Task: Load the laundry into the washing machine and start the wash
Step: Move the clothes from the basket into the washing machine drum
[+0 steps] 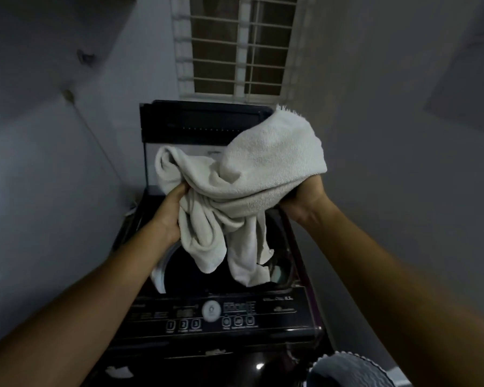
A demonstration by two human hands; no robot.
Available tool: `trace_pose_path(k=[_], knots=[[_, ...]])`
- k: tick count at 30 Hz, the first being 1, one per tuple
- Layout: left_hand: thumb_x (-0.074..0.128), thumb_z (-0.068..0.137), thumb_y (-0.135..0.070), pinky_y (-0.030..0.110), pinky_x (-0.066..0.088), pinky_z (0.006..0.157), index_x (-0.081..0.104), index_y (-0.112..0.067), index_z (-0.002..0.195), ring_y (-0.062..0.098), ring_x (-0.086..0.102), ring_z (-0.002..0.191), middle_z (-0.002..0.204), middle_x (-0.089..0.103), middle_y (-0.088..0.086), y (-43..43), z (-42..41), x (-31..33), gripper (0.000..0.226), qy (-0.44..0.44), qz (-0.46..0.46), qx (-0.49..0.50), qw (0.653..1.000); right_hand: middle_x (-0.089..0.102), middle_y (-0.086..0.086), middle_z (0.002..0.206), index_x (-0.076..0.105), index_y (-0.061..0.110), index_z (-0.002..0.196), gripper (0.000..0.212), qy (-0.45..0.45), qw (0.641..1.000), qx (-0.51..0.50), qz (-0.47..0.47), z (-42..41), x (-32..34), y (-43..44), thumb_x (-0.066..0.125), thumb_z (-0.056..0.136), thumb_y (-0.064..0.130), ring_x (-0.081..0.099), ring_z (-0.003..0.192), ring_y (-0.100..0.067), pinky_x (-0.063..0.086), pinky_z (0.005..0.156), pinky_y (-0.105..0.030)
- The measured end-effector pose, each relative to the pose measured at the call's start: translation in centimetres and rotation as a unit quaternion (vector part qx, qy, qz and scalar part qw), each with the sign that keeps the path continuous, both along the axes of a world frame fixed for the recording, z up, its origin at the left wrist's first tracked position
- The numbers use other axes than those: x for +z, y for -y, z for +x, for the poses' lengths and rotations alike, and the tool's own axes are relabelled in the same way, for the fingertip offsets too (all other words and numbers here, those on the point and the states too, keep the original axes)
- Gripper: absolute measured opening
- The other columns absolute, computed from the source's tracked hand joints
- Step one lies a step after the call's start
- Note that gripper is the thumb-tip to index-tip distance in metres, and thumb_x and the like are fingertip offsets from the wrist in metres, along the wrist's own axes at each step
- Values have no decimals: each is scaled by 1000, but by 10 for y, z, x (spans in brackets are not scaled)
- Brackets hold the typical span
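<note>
A bunched off-white towel (252,174) hangs over the open drum (179,275) of a black top-loading washing machine (299,317). My left hand (169,210) grips the towel's left side, and my right hand (305,202) holds its right end from below. Loose folds dangle down into the drum's mouth. The machine's lid (196,121) stands raised at the back. Its control panel (213,314), with a round dial and several buttons, runs along the near edge.
A barred window (235,46) sits in the wall behind the machine. Grey walls close in on both sides. The rim of a grey ribbed basket (349,370) shows at the bottom right, beside the machine's front.
</note>
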State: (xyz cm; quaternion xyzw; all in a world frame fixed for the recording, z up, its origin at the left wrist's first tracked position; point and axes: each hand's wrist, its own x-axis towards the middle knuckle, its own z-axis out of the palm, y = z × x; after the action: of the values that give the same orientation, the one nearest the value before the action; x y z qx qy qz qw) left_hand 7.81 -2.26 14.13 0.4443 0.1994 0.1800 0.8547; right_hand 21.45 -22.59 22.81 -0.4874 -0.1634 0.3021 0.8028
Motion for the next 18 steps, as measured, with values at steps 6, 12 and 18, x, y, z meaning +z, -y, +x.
trace_pose_path(k=[6, 12, 18], knots=[[65, 94, -43, 46, 46, 106, 65, -13, 130, 30, 64, 120, 129, 67, 15, -49, -7, -65, 47, -78, -33, -33, 996, 73, -12, 100, 67, 6, 120, 36, -39, 991, -19, -128, 13, -84, -49, 54, 103, 36, 69, 90, -26, 57, 71, -38], [76, 84, -38, 52, 52, 99, 66, -15, 126, 33, 70, 107, 116, 73, 15, -70, -2, -120, 49, -205, 12, -28, 978, 66, -10, 83, 66, 9, 98, 26, -13, 941, -17, -338, 20, -139, -70, 50, 106, 27, 59, 74, -19, 52, 60, -24], [72, 75, -42, 48, 49, 104, 53, -35, 138, 22, 59, 122, 137, 59, -2, -92, 5, -167, 66, -297, 176, 6, 938, 59, -10, 137, 43, 17, 144, 61, 470, 580, 190, -638, 48, -166, -56, 65, 91, 38, 59, 120, -34, 50, 100, -47]])
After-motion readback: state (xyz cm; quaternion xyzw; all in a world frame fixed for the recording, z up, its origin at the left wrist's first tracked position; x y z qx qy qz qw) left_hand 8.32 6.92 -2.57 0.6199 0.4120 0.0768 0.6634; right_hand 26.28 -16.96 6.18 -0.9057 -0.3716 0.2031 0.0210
